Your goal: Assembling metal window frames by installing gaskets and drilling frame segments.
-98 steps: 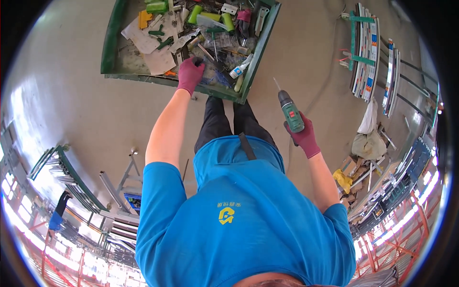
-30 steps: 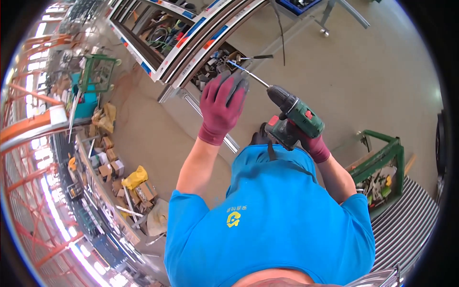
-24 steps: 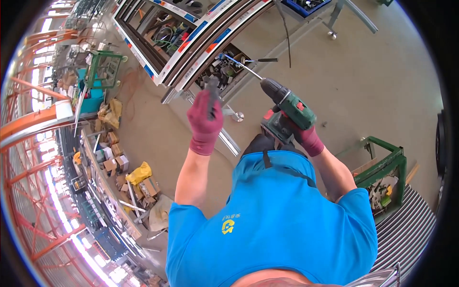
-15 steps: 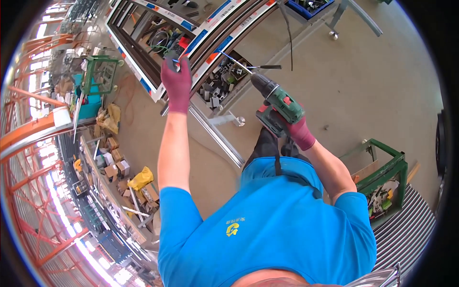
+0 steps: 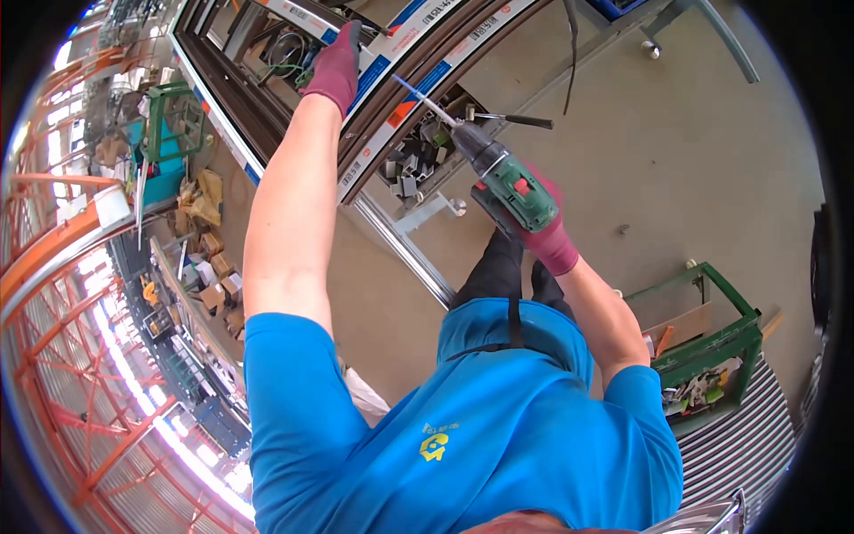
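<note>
My right hand (image 5: 551, 238), in a maroon glove, grips a green and black cordless drill (image 5: 516, 189). Its long bit (image 5: 425, 100) points up and left, the tip over the near edge of the brown frame profiles (image 5: 378, 147), which carry white and blue protective tape. My left hand (image 5: 334, 73), gloved in maroon with dark grey fingertips, reaches over the far part of these profiles. Its fingers are stretched out, and I see nothing held in them; their undersides are hidden.
Below the profiles sits a box of small metal pieces (image 5: 409, 169), with a black-handled tool (image 5: 516, 119) beside it. A metal stand leg (image 5: 405, 249) runs toward my legs. A green cart (image 5: 712, 343) stands at right; cardboard boxes (image 5: 213, 294) lie at left.
My left hand has moved farther forward over the frame, its fingers now closer together. The drill has shifted slightly left, and its bit has come farther over the profiles.
</note>
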The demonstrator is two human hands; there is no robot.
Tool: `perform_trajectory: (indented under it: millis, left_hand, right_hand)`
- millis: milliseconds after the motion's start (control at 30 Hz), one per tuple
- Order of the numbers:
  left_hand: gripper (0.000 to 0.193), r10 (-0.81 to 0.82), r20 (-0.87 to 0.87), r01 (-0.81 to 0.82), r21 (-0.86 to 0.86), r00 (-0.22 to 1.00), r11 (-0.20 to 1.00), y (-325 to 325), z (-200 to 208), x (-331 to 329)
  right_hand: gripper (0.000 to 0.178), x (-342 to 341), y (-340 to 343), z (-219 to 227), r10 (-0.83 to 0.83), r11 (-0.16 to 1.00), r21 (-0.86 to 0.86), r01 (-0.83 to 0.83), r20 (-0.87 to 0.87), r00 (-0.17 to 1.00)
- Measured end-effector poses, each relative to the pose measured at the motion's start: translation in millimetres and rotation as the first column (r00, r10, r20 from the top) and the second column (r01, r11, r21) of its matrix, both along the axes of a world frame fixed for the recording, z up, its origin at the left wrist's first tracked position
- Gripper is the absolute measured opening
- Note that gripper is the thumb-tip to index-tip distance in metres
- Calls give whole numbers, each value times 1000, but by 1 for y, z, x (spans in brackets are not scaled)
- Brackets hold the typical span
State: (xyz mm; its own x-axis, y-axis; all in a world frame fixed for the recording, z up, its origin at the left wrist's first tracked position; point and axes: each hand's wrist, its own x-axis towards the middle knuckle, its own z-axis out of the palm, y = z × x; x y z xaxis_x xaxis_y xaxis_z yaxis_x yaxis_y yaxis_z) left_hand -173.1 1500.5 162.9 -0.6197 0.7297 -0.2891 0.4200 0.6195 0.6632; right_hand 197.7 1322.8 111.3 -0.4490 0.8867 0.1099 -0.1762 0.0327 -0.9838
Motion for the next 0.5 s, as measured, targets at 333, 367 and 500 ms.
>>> perform_trajectory:
  millis: [333,367,500]
  left_hand:
    - [76,210,112,-213,18,971,977,2,-6,-18]
    - [75,213,155,-219,25,965,975,4,-6,-15]
    - [71,250,157,-250,-21,955,968,8,-14,-27]
  right_hand:
    - [50,-23,6,-18,-80,993,82,84,-60,995]
    - [53,-22,7,-19,-82,990,115,88,-52,995]
    - [62,-21,7,-20,-67,990,122,77,-86,994]
